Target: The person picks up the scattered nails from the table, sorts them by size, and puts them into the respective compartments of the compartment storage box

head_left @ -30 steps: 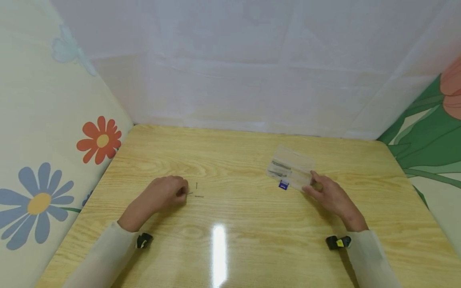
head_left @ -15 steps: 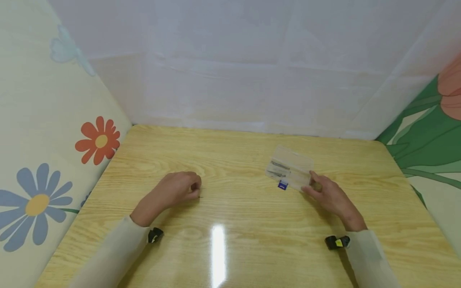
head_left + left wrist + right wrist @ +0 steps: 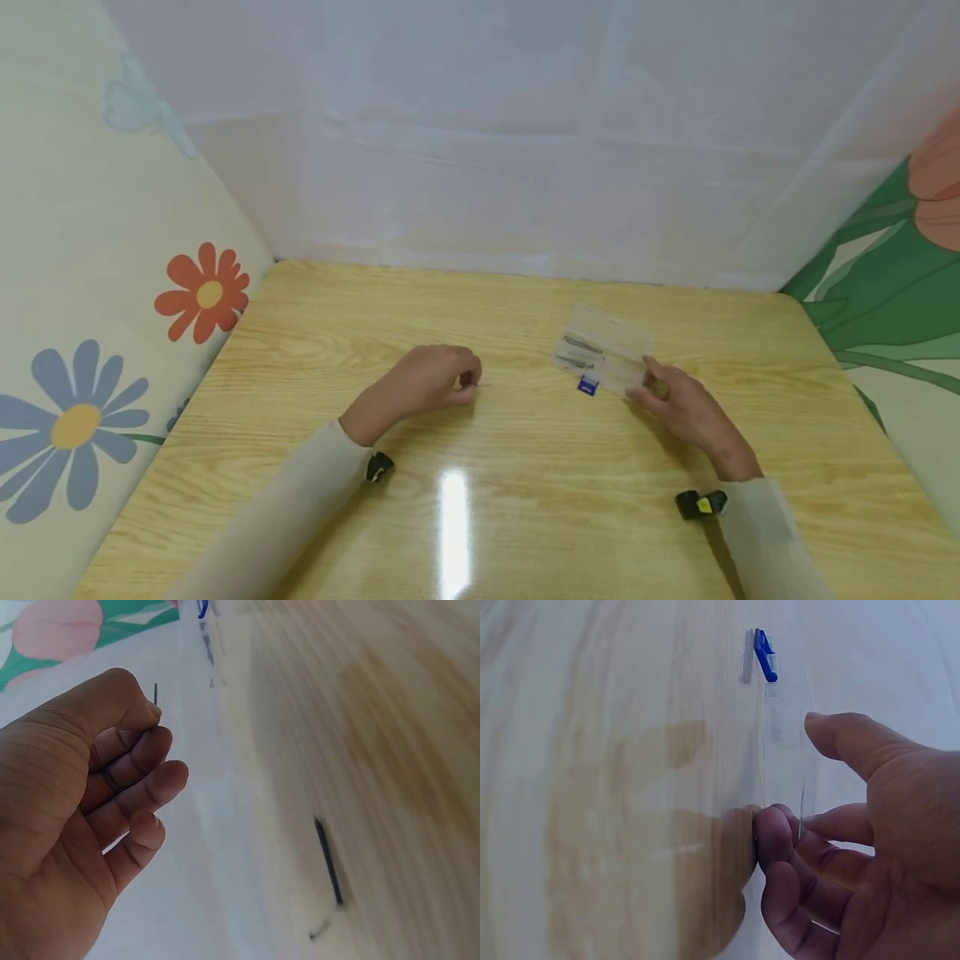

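Observation:
A thin dark nail [image 3: 156, 693] is pinched between the thumb and index finger of my left hand [image 3: 423, 382], its end sticking out to the right in the head view. That hand is held over the middle of the table, left of a clear plastic box [image 3: 618, 367]. My right hand [image 3: 686, 404] grips the right end of the box, thumb on the near side. Several thin metal pieces [image 3: 582, 343] lie in the left part of the box, and a blue latch [image 3: 588, 385] hangs at its front. Below my left hand, another dark nail [image 3: 328, 862] lies on the table.
Beside the loose nail is a smaller, blurred dark piece [image 3: 321, 930]. The wood-grain table [image 3: 570, 500] meets a white cloth backdrop [image 3: 465, 167] at the back. Flower-printed cloths [image 3: 67, 250] stand at both sides. Each wrist wears a small black camera [image 3: 701, 504].
My left hand has moved right along the table toward the box with the pinched nail, and now hides the spot of the loose pieces. The right hand and the box have stayed put.

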The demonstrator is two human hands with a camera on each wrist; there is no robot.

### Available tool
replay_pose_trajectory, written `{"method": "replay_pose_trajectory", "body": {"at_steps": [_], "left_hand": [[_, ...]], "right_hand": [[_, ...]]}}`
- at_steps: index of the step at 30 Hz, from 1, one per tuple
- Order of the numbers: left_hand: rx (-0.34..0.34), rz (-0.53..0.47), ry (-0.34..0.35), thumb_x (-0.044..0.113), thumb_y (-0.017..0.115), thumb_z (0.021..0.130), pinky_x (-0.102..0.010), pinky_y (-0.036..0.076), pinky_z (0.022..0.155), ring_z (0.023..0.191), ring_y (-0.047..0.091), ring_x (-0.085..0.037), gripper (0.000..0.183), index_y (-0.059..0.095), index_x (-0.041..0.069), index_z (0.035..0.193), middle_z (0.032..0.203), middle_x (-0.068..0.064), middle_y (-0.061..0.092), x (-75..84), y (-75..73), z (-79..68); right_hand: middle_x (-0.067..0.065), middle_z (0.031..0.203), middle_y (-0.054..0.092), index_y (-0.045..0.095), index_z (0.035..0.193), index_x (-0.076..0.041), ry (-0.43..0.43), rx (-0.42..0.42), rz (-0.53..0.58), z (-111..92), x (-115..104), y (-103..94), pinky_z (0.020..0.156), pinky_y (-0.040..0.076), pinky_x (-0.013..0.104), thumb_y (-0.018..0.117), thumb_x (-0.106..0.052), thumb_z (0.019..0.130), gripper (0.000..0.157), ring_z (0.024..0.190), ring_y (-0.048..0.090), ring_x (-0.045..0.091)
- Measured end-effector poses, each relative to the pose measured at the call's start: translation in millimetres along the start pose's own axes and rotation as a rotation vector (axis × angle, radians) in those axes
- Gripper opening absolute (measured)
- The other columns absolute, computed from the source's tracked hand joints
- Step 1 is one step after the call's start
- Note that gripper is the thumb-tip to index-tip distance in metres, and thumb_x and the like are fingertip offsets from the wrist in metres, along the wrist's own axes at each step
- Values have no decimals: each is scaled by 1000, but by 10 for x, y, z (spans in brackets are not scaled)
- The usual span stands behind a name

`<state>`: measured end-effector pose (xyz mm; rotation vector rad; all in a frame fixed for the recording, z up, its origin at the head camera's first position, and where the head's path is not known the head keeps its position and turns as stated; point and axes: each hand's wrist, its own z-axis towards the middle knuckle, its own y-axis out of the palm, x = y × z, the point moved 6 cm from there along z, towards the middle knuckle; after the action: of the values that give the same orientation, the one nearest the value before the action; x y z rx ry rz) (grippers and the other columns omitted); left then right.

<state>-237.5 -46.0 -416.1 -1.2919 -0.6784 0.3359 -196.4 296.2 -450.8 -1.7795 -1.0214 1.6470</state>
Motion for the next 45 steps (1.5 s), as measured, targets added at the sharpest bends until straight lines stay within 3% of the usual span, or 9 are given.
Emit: {"method": "replay_pose_trajectory", "body": {"at_steps": [8,17,22,27,32,40,45], "left_hand": [[-26,1,110,10,64,87,-25,40,56,66,47,-6,17,57,22,77,77,12,55,210,133,377],[-11,-56,109,8,64,87,-26,43,57,69,52,-8,17,59,22,78,79,9,59,336,190,752],[-3,-27,128,11,63,86,-25,43,57,70,52,-7,14,60,22,79,80,10,58,419,268,1019],[-18,5,151,12,65,87,-24,41,57,68,50,-8,14,59,21,79,79,8,56,527,319,1252],[-62,13,175,16,68,91,-24,42,59,70,50,-9,11,62,19,83,81,7,57,662,366,1427],[-89,28,161,15,68,91,-26,42,60,70,51,-8,11,61,19,83,82,7,57,814,457,1638],[-124,72,163,22,65,98,-26,45,63,75,55,-8,7,69,17,100,91,6,62,889,528,1727]], "right_hand": [[25,131,58,24,158,9,-16,7,0,-9,-22,-28,96,45,60,60,-40,104,81,113,60,36],[26,131,57,23,158,9,-16,10,-21,21,-24,-27,94,46,57,61,-38,104,81,111,59,35],[24,129,59,24,157,9,-18,12,-14,21,-6,-24,94,46,57,62,-37,104,80,111,60,36],[21,124,61,27,155,11,-34,22,-7,17,1,-27,83,48,45,63,-34,104,78,100,59,30],[21,122,60,29,153,14,-50,35,-13,12,-1,-38,70,44,35,64,-32,103,77,86,55,23],[25,127,58,32,153,14,-60,32,6,12,-14,-49,65,41,35,64,-33,103,75,73,49,20],[18,118,60,30,154,14,-63,33,14,4,-15,-40,59,40,34,64,-31,103,76,63,44,18]]}}
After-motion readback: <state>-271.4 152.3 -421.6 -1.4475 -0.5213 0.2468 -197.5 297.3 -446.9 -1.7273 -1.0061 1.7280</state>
